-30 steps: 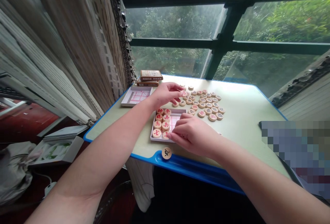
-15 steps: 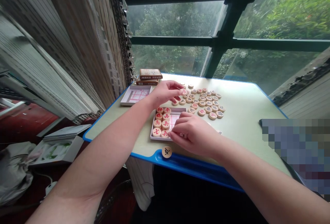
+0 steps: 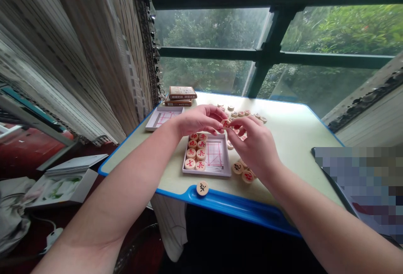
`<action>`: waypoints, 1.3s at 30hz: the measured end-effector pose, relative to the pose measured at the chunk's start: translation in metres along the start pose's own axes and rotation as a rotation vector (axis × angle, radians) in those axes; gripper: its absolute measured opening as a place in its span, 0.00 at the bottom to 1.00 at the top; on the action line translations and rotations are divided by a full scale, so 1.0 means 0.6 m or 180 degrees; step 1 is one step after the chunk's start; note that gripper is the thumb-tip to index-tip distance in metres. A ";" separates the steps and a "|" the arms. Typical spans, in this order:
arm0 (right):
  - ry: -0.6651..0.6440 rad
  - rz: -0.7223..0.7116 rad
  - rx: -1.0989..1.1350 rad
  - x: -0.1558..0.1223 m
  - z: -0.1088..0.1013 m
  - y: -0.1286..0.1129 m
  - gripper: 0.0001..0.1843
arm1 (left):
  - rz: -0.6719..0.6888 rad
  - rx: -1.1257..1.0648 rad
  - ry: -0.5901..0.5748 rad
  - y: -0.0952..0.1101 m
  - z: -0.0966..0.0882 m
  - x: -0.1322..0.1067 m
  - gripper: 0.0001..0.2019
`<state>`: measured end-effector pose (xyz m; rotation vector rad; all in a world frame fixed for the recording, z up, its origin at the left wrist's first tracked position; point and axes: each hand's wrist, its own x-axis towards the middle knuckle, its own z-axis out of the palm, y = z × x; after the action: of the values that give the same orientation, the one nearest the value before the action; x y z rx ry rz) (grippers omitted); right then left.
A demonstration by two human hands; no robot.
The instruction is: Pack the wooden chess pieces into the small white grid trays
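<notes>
Between the fingertips of both hands is a round wooden Chinese chess piece (image 3: 225, 123) with a red character, held above the far edge of a white box tray (image 3: 206, 174). My left hand (image 3: 203, 119) pinches it from the left, and my right hand (image 3: 253, 137) grips it from the right. Inside the tray, red-marked pieces (image 3: 200, 154) stand in two columns on the left; its right part shows a printed red grid. Beyond and below my right hand lie loose pieces (image 3: 247, 176) with red or black characters, some hidden by the hand.
One black-marked piece (image 3: 202, 188) sits at the rim of the blue trough (image 3: 233, 209) along the near table edge. Another shallow box half (image 3: 157, 119) and two stacked brown boxes (image 3: 182, 93) are at the far left. A dark-edged object (image 3: 317, 160), partly pixelated, lies at right.
My right hand has moved up and away from the tray to meet my left hand at the red-marked piece. The left hand has drawn the piece slightly nearer.
</notes>
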<state>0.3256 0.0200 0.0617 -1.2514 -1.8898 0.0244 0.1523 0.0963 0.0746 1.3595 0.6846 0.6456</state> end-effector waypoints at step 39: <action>-0.1555 -0.0981 0.0614 -0.024 0.010 -0.031 0.08 | -0.0120 0.0254 0.1374 0.005 -0.003 0.009 0.05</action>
<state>0.3101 0.0023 0.0569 -0.8614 -2.4165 0.3689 0.1542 0.1019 0.0773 1.2870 1.0881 0.9013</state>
